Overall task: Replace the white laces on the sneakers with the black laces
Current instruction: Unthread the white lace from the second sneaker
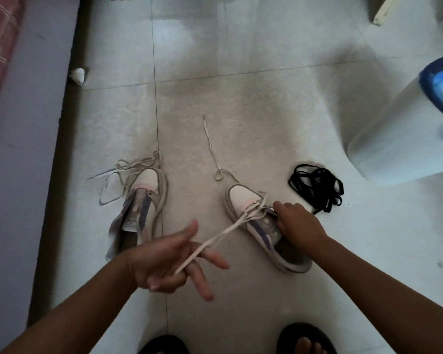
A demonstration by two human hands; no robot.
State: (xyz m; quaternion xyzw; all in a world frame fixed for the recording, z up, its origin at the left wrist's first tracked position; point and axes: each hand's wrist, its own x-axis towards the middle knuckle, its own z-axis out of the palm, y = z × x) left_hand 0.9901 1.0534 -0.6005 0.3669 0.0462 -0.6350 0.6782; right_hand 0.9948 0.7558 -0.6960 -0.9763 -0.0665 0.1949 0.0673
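Note:
Two pale sneakers lie on the tiled floor. The left sneaker (143,205) has no lace in it; its loose white lace (120,172) lies tangled beside its toe. My right hand (298,226) grips the tongue area of the right sneaker (261,231). A white lace (230,229) runs taut from that shoe's eyelets to my left hand (172,261), which holds it looped around the fingers. The lace's other end (210,141) trails forward across the floor. A heap of black laces (316,187) lies to the right of the right sneaker.
A bed edge with a purple sheet (23,123) runs along the left. A white bin with a blue rim (404,123) stands at the right. A crumpled white scrap (77,75) lies by the bed. My feet in black slippers (304,338) are at the bottom.

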